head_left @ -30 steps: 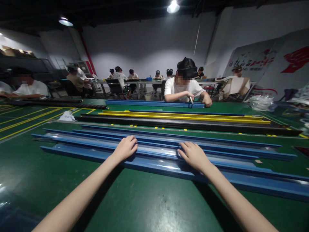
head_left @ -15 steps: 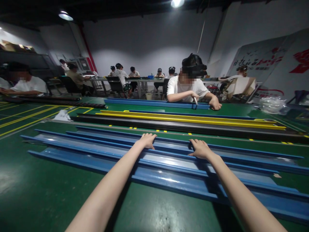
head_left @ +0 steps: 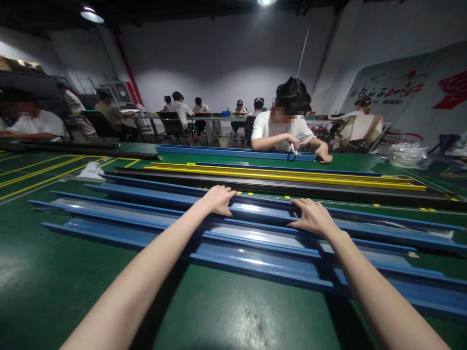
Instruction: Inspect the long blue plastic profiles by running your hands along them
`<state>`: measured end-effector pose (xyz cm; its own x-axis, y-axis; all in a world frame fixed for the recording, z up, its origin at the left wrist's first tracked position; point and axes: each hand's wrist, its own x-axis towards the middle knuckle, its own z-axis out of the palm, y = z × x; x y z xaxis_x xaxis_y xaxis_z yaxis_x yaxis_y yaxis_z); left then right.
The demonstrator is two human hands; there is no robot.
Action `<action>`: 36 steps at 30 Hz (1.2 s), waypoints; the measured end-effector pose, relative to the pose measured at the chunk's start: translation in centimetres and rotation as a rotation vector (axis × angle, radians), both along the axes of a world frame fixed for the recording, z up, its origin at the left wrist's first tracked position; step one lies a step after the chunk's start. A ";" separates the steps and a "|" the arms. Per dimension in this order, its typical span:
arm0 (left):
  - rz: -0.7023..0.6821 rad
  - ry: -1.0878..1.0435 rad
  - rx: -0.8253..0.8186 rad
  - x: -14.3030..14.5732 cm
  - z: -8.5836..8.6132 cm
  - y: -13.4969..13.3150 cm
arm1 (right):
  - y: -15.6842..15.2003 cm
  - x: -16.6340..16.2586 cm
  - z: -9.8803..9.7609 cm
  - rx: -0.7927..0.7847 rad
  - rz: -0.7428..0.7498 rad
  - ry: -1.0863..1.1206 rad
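Observation:
Three long blue U-shaped channels lie side by side across the green table, open side up. The farthest blue channel is between the fingers and thumb of both my hands. My left hand grips it left of centre, fingers over the far wall and thumb at the near wall. Right of centre, my right hand spans the same channel in a like way. Below my wrists lie the middle blue channel and the nearest blue channel, which my forearms partly cover.
Beyond lie black rails and yellow rails. Across the table a person leans over another blue channel, holding a white tool. A white crumpled piece lies at left, clear plastic wrap at right. The green table has yellow lines.
Both my hands have moved forward with the farthest blue channel, widening its gap from the middle one. It also sits further left at its left end. The view has shifted slightly.

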<state>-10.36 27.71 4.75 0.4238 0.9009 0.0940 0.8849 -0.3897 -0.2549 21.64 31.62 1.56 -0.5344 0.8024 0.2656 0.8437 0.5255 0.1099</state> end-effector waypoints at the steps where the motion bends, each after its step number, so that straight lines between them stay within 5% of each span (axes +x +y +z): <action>1: -0.007 0.002 0.028 0.0 0.9 -0.5 | -0.3 0.2 0.5 0.012 0.017 0.014; 8: -0.069 0.043 0.126 0.8 6.7 -5.1 | -3.6 2.5 5.5 0.100 0.057 0.062; 15: -0.131 0.026 0.079 1.9 8.4 -13.7 | -12.1 4.5 8.4 0.064 0.155 0.065; 23: -0.154 0.077 -0.016 0.8 5.4 -21.8 | -20.5 3.5 5.4 -0.061 0.183 0.034; 36: -0.071 0.046 -0.102 -3.6 -0.5 -25.8 | -25.0 -2.4 0.3 -0.105 0.226 -0.048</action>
